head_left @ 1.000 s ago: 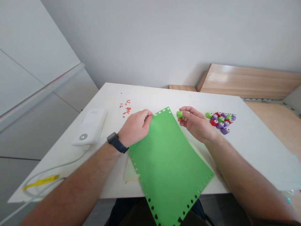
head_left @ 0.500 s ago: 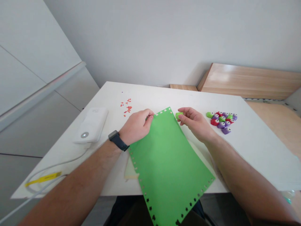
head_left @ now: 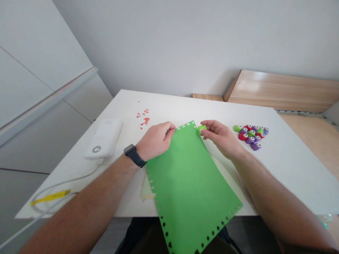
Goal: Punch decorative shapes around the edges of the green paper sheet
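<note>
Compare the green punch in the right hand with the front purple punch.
The lime-green plastic craft punch is pinched in the right hand; the purple plastic craft punch lies on the white table. The green one sits beside the green paper sheet, the purple among other punches. Both are small and rounded.

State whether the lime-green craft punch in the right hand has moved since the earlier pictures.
Yes: the lime-green craft punch moved slightly left, away from the cluster of red, purple and green punches.

Dark smartwatch (head_left: 134, 156) on L wrist (head_left: 143, 153)
</note>
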A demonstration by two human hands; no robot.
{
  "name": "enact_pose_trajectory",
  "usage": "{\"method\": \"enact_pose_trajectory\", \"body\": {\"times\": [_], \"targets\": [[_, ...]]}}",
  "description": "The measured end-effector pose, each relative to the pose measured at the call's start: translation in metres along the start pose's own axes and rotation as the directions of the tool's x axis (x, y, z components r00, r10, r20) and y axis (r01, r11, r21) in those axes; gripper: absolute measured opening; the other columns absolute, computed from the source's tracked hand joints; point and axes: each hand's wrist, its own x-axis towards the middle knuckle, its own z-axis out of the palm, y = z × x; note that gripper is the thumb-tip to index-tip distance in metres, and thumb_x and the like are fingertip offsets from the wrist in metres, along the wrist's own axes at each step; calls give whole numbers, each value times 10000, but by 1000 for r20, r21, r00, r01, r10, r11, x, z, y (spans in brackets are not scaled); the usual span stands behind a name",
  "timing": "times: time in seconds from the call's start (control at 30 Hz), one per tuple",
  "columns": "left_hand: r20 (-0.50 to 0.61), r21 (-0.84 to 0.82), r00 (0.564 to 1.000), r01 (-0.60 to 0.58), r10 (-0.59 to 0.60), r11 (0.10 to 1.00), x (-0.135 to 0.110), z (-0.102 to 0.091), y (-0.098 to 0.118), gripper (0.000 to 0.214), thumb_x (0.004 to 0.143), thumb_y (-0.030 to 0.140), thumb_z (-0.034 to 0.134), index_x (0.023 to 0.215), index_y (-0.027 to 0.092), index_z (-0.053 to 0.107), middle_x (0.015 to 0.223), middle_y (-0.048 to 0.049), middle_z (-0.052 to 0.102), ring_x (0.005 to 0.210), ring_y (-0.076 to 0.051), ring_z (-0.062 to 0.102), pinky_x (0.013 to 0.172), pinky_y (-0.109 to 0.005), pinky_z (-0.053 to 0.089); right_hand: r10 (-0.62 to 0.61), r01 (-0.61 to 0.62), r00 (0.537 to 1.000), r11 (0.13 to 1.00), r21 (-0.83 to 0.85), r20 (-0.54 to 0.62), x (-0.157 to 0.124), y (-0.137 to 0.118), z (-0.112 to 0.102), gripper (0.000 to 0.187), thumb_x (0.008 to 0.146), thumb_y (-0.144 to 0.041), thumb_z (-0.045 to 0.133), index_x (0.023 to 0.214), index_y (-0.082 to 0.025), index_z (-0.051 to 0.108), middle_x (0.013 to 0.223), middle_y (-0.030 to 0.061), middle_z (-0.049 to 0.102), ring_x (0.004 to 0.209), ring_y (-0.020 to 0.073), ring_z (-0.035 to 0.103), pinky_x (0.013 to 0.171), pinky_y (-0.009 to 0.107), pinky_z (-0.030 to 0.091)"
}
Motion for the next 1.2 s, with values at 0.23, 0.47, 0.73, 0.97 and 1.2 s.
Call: {"method": "enact_pose_trajectory", "body": {"times": [0.23, 0.47, 0.73, 0.97, 1.2], "targets": [[9, 2, 1000, -10, 10, 1000, -1, 0, 1, 237, 1043, 304, 467, 1038, 194, 676, 967, -55, 758, 848, -224, 681, 746, -353, 451, 16, -16, 1000, 1000, -9, 11, -1, -3, 2, 440, 814, -409, 854, 1169, -208, 688, 898, 2, 658, 822, 163, 590, 783, 362, 478], [21, -4, 1000, -19, 19, 1000, -1, 0, 2, 237, 1042, 304, 459, 1034, 202, 673, 955, -49, 753, 854, -221, 679, 744, -349, 454, -3, 3, 998, 1000, 4, 65, -1, 0, 2, 408, 843, -381, 842, 1182, -218, 683, 1015, 28, 726, 911, 171, 642, 829, 351, 487], [33, -23, 999, -41, 42, 999, -2, 0, 3, 242, 1041, 306, 448, 1024, 210, 670, 921, -43, 737, 842, -220, 669, 736, -347, 455, 43, -48, 994, 998, 44, 104, -2, 2, 4, 418, 848, -407, 839, 1191, -221, 691, 1057, 41, 758, 927, 178, 672, 860, 354, 519], [40, -29, 998, -45, 46, 999, -1, 0, 5, 236, 1043, 295, 456, 1031, 200, 671, 941, -46, 736, 859, -217, 667, 757, -349, 454, 117, -123, 988, 991, 56, 98, -2, 2, 5, 458, 787, -406, 889, 1166, -210, 721, 1072, 53, 766, 938, 187, 678, 905, 381, 524], [39, -32, 998, -51, 52, 998, -1, -1, 6, 229, 1039, 290, 457, 1018, 202, 668, 949, -46, 738, 879, -222, 673, 763, -351, 457, 131, -134, 985, 991, 16, 116, -4, -2, 5, 452, 793, -426, 878, 1159, -206, 729, 1070, 50, 759, 933, 191, 665, 899, 382, 521]]}}
